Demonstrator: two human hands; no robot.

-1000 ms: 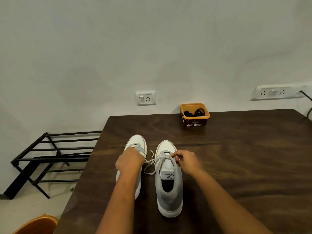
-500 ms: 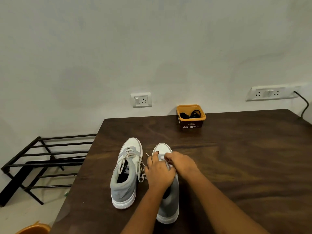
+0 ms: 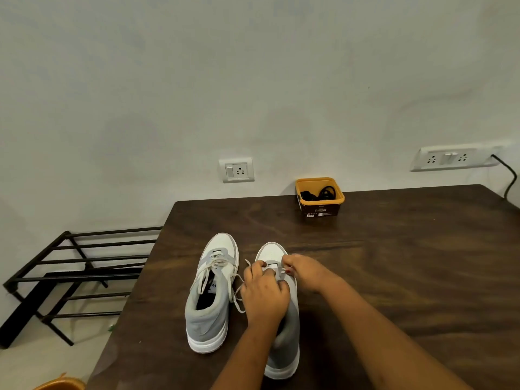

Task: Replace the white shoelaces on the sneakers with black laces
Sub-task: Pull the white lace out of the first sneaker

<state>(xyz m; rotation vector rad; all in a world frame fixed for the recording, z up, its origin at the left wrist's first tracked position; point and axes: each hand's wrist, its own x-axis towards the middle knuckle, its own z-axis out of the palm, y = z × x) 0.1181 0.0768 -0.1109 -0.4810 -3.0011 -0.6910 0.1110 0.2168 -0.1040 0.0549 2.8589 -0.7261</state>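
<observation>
head | left hand (image 3: pixel 264 294) and right hand (image 3: pixel 305 273) pinch white lace (image 3: pixel 248 262) on right sneaker (image 3: pixel 271 251)

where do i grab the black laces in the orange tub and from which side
Come from straight above: the tub is open-topped and its walls block the sides. Pinch the loop of the black laces on the tub's right; it seems to stand clear of the heap.
</observation>
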